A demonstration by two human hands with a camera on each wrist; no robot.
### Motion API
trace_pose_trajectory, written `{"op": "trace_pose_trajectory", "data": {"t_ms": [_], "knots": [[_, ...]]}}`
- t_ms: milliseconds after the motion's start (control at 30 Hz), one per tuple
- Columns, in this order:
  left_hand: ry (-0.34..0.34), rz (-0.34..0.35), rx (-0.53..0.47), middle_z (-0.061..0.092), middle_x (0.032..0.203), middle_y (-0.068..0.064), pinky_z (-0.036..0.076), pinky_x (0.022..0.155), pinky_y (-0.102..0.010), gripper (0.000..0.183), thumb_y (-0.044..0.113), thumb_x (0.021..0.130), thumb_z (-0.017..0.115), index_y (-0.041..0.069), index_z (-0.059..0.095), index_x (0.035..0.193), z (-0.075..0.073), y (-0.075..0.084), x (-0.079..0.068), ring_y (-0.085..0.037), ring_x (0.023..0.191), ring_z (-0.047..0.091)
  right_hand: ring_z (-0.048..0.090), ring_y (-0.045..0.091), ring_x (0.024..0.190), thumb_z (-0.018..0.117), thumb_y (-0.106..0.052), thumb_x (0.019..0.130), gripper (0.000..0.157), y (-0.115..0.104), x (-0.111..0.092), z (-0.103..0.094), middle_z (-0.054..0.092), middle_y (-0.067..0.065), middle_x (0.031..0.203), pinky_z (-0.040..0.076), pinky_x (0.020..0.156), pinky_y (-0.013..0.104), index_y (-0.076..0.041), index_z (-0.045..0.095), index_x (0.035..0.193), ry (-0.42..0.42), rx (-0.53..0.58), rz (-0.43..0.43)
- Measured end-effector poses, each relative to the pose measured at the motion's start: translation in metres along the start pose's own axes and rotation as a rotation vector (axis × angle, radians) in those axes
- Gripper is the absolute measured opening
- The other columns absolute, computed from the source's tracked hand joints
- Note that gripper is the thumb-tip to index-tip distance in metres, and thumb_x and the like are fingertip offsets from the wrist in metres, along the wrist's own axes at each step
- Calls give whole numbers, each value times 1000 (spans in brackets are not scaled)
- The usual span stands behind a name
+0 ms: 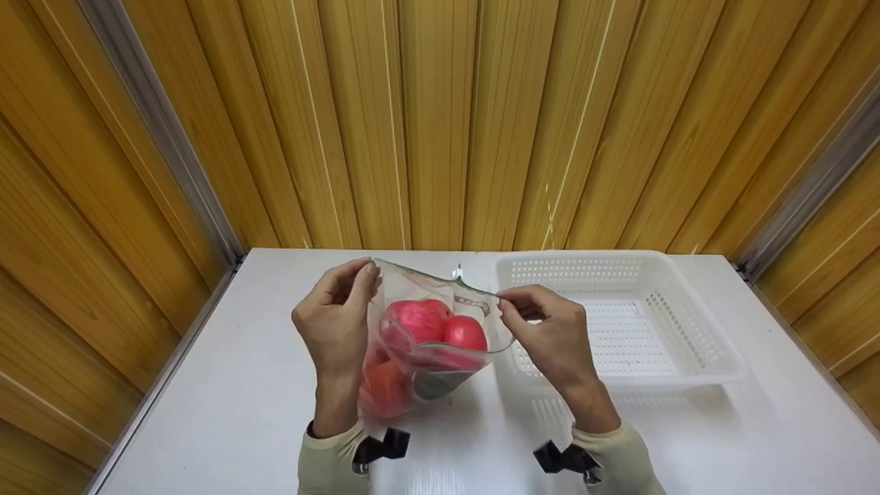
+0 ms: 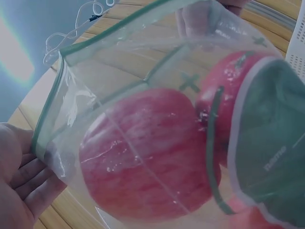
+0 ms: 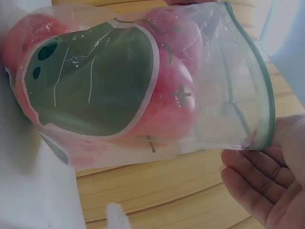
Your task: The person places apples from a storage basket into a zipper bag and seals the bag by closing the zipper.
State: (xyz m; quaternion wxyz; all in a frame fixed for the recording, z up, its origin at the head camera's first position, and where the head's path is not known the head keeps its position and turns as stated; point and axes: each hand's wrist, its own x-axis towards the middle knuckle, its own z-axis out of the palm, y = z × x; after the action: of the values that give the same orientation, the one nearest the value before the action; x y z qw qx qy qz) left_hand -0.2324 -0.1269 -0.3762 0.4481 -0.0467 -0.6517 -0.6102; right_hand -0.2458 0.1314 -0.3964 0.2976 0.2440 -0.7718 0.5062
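A clear plastic zip bag (image 1: 440, 386) with a green seal strip hangs between both hands, its mouth spread open. Inside it are several red fruits; one is a striped red apple (image 2: 147, 152), and a more orange-red fruit (image 1: 385, 388) lies low on the left. My left hand (image 1: 337, 320) pinches the left corner of the bag's mouth between thumb and fingers. At the opposite corner, my right hand (image 1: 553, 333) pinches the rim the same way. A large dark green printed patch (image 3: 95, 81) covers part of the bag's front and hides some fruit.
On the right of the white table (image 1: 227, 385) stands a white perforated plastic basket (image 1: 715, 344), just behind and beside the right hand. Yellow wood-look panels (image 1: 440, 124) wall in the back and both sides. Each wrist carries a small black camera mount.
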Motion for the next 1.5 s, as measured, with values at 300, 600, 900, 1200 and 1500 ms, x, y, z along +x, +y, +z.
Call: {"op": "trace_pose_trajectory", "data": {"t_ms": [300,600,900,1200,1500], "knots": [[4,199,74,79,87,-4,58,66,-21,7,-1,95,78,-3,81,101,4,22,50,-18,72,72,70,15,69,77,11,86,16,-38,26,-4,76,-2,83,59,68,22,-2,80,95,-22,65,-61],[-160,121,89,76,82,-4,54,62,-19,6,4,97,78,1,82,100,3,11,73,-15,69,67,73,17,76,77,-1,95,10,-52,39,-2,76,-5,89,59,68,27,-8,79,101,-342,121,77],[-241,-17,-6,79,88,-8,63,71,-29,7,2,95,79,0,82,101,0,3,65,-20,77,76,74,20,100,79,2,93,26,-29,39,19,76,4,114,62,86,35,-3,75,118,-453,100,-170],[-307,-71,-57,79,90,-9,64,71,-33,9,2,96,78,0,82,103,9,4,53,-22,80,77,73,18,91,84,1,89,24,-24,38,46,75,6,100,61,84,29,-2,77,112,-479,80,-409],[-331,-44,-63,80,109,-9,63,80,-34,22,9,101,74,2,78,121,-22,-4,43,-23,94,79,70,13,78,79,5,89,13,-17,54,33,74,-1,89,61,71,32,-5,79,97,-343,49,-318]]}}
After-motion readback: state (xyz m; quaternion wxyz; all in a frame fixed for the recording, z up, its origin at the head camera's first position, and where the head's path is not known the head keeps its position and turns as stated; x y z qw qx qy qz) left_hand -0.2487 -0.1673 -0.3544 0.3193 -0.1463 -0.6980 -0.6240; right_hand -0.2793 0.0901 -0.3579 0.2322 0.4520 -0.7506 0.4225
